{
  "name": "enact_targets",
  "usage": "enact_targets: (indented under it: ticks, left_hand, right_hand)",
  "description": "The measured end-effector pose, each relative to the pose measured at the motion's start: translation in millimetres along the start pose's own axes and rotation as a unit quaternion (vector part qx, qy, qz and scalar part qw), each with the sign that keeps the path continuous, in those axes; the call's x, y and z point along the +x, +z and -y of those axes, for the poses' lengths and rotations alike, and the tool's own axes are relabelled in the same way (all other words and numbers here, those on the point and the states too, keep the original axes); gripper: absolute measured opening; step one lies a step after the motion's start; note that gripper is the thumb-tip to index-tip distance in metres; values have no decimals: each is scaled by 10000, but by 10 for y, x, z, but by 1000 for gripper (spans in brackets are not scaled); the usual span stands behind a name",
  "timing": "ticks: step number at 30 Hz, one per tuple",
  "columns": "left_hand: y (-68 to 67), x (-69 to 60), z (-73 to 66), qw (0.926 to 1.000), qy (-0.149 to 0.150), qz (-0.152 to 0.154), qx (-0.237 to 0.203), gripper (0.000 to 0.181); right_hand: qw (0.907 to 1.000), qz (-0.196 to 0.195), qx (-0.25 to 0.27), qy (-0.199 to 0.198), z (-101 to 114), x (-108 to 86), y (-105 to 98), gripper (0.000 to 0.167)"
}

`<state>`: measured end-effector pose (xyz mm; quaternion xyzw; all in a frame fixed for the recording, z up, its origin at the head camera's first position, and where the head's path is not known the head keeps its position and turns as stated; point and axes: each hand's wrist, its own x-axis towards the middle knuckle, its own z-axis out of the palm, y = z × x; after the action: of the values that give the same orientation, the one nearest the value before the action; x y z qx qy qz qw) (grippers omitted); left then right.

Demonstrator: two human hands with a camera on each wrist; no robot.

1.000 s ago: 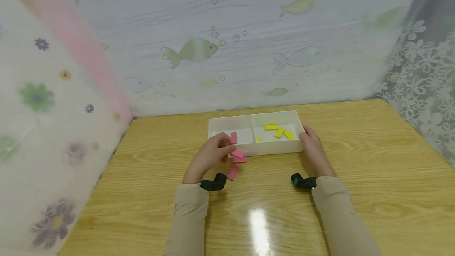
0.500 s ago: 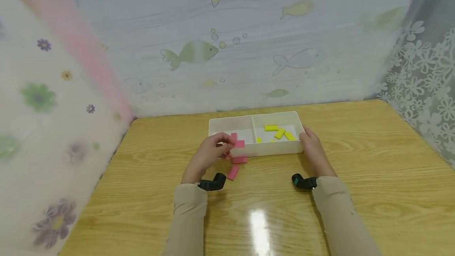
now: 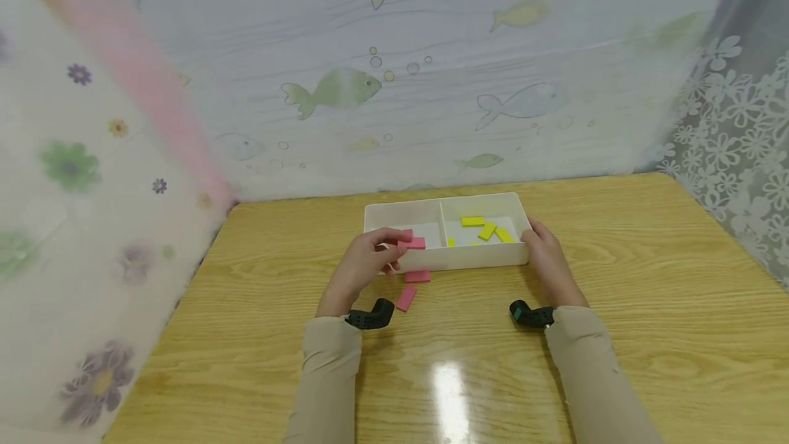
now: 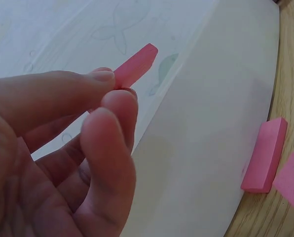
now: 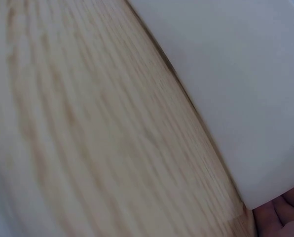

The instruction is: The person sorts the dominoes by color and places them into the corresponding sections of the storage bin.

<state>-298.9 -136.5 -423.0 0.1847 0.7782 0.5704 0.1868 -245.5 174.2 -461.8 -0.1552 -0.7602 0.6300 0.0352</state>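
My left hand [image 3: 360, 266] pinches a small flat pink block [image 4: 137, 65] between thumb and fingers, at the front wall of a white two-part box [image 3: 468, 259]. Another pink block [image 3: 407, 232] shows partly inside the left compartment, behind the held one. On the table, one pink block [image 3: 418, 277] lies by the front wall and a second pink block [image 3: 406, 298] lies nearer to me. My right hand [image 3: 550, 262] grips the box's right end, thumb at the front corner. Only a few of its fingers [image 5: 273, 217] show in the right wrist view.
Several yellow blocks [image 3: 487, 231] lie in the right compartment, some partly hidden by the front wall. A divider [image 3: 443, 225] parts the two compartments. The wooden table [image 3: 647, 279] meets a fish-patterned cloth [image 3: 419, 122] behind the box.
My left hand keeps its pinch on the pink block, which has risen from above the table blocks to the box's front rim. The right hand stays on the box.
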Motion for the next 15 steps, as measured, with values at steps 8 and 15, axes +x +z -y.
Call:
enact_targets:
  ticks: [8, 15]
  left_hand:
    - [16, -89, -173, 9998, -135, -21, -118, 24]
    - [8, 34, 37, 9994, -207, -218, -170, 20]
  right_hand:
    - [9995, 139, 151, -224, -3, -8, -15, 54]
    - [9986, 348, 362, -138, 63, -51, -40, 55]
